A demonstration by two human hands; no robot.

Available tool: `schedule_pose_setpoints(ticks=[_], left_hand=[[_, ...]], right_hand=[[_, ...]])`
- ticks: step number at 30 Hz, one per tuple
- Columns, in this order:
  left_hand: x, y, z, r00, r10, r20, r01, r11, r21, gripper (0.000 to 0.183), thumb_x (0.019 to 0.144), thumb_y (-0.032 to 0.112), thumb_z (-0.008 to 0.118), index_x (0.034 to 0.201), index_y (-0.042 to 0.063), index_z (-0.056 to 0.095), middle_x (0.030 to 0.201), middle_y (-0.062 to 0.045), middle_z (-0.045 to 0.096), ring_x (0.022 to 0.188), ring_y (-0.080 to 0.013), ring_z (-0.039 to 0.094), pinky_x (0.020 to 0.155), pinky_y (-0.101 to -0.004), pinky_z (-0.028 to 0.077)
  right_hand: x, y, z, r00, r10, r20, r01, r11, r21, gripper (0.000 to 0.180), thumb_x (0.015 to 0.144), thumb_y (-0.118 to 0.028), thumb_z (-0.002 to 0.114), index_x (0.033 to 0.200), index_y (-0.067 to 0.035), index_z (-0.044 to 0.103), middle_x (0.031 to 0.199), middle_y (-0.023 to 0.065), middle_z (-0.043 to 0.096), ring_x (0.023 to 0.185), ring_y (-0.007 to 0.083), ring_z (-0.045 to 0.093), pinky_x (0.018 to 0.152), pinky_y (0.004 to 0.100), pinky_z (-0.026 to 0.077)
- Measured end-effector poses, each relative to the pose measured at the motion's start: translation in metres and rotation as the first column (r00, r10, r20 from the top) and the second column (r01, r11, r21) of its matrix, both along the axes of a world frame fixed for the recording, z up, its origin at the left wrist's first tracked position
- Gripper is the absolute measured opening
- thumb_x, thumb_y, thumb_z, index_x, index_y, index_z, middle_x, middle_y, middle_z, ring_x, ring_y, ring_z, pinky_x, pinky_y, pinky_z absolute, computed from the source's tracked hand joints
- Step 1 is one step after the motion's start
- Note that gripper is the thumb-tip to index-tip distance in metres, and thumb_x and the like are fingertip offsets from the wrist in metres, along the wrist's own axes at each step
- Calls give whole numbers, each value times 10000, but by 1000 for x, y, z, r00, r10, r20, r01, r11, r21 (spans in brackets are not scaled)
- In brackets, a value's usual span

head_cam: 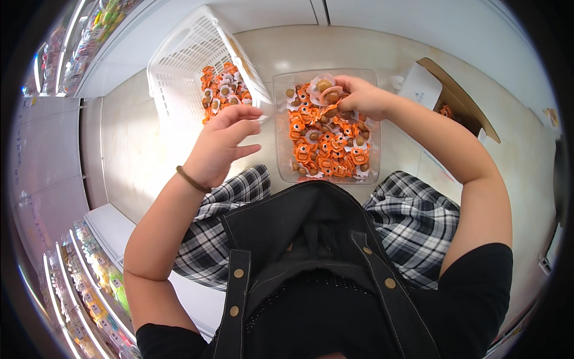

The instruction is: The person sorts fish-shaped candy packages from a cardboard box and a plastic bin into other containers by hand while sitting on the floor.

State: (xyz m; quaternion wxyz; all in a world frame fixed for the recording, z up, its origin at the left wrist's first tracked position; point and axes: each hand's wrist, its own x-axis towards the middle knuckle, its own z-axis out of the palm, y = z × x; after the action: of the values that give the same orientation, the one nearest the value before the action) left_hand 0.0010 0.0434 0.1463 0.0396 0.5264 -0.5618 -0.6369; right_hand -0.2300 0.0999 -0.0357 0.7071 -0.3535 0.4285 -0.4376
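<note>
A clear plastic bin (326, 180) stands on the floor before me, full of small orange-wrapped items (331, 144) with eye prints and brown round bulbs. Over its far right part, my right hand (362, 96) grips a few pacifier-shaped pieces (323, 86), with brown bulbs and pale or pinkish flanges. Some of what it holds is hidden by the fingers. My left hand (224, 141) is in the air left of the bin, fingers apart and holding nothing. Just beyond it, a white plastic basket (181, 54) holds more of the same orange and brown pieces (225, 89).
At the right, an open cardboard box (466, 98) has a few orange pieces inside. White cabinet fronts (403, 27) bound the far side of the tiled floor (130, 130). Lit shelves of packaged goods (89, 291) line the left. My plaid-covered knees (412, 215) flank the bin.
</note>
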Motion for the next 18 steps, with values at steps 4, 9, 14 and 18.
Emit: schedule_pose_setpoints(ticks=[4, 9, 14, 18], left_hand=[[-10, 11, -14, 996, 8, -86, 1, 995, 102, 268, 849, 179, 499, 1082, 52, 458, 1039, -70, 508, 915, -180, 531, 799, -348, 470], [-15, 26, -6, 964, 163, -208, -75, 923, 377, 316, 864, 213, 500, 1117, 37, 428, 1076, -139, 507, 934, -233, 555, 817, -335, 478], [-22, 42, 8, 925, 130, -358, -29, 961, 274, 335, 854, 112, 515, 1155, 22, 399, 1065, -103, 521, 955, -205, 554, 814, -303, 492], [-13, 50, 13, 907, 93, -411, -11, 980, 198, 366, 834, 37, 524, 1173, 9, 389, 1047, -90, 533, 916, -176, 575, 783, -285, 512]], right_hand=[[17, 18, 50, 986, -164, 33, 167, 972, -164, 417, 686, 91, 481, 1084, -35, 491, 883, 14, 560, 838, 82, 537, 702, 232, 448], [35, 20, 78, 911, -396, -113, 257, 761, -596, 366, 693, 84, 515, 1040, -31, 531, 911, 50, 547, 859, 129, 544, 724, 246, 445], [46, 26, 104, 797, -561, -224, 129, 520, -845, 363, 679, 90, 531, 1013, -51, 541, 888, 77, 517, 845, 172, 550, 737, 276, 443], [53, 32, 105, 893, -438, -103, 189, 572, -798, 375, 700, 107, 507, 1044, -42, 511, 937, 64, 542, 904, 158, 556, 778, 271, 449]])
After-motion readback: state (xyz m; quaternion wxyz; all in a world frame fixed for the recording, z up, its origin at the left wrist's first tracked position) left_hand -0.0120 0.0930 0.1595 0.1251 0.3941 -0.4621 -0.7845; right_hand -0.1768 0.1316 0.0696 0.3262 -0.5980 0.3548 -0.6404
